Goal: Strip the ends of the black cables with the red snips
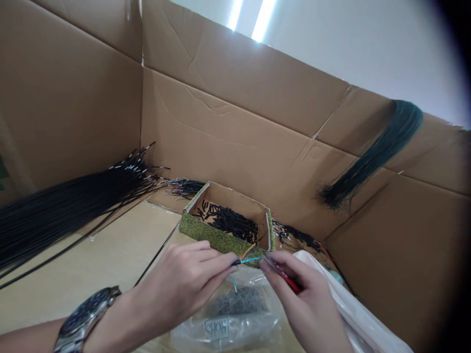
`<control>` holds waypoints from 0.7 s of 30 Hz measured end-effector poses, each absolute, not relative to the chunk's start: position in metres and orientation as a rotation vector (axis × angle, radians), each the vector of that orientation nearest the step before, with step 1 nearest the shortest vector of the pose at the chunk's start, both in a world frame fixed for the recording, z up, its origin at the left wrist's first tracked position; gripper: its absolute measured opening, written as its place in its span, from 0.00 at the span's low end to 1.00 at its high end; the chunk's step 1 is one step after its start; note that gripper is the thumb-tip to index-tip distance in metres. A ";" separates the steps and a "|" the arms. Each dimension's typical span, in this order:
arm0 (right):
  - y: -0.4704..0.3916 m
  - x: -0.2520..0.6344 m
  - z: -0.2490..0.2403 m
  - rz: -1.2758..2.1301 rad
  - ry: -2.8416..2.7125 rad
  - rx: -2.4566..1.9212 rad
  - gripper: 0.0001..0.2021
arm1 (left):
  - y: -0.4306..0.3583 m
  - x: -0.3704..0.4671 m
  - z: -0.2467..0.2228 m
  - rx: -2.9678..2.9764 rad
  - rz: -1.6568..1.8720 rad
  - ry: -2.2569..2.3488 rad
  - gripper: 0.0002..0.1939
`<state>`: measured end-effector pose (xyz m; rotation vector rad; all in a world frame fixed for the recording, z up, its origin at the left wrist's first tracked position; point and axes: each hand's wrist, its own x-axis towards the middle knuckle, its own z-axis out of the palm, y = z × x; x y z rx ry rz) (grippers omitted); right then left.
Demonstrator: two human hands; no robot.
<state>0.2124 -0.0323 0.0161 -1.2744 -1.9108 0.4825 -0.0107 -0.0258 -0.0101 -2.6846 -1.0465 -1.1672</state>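
My left hand (191, 274) is closed, with thumb and fingers pinching the end of a black cable (237, 263). Thin coloured wires fan out from that end: a blue wire (252, 260) points right, and yellow and reddish wires (248, 251) slant upward. Closed around a slim tool with a red handle and metal tip (289, 281) is my right hand (305, 294); the tool's exact kind is hard to make out. Its tip and my right fingertips are close to the blue wire's end; whether they touch it I cannot tell.
Beyond my hands stands a green-patterned box (213, 233) holding many short black tubes (233, 223). Below them lies a clear plastic bag (253, 323) of small dark grey pieces. Black cables (73, 201) lie at left; a dark strand bundle (379, 152) hangs over the cardboard wall (235, 132).
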 end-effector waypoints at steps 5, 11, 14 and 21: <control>-0.025 0.201 0.010 0.698 -1.872 -1.228 0.13 | -0.024 -0.012 -0.015 -2.645 -1.201 -1.021 0.12; -0.029 0.202 0.000 0.413 -1.967 -1.164 0.06 | -0.020 -0.011 -0.024 -2.687 -1.261 -1.160 0.12; -0.029 0.205 -0.009 0.041 -2.087 -0.937 0.14 | -0.020 -0.012 -0.018 -2.859 -1.284 -1.325 0.13; -0.024 0.211 -0.004 -0.307 -2.382 -0.545 0.15 | -0.002 -0.025 0.006 -3.951 -1.275 -1.762 0.19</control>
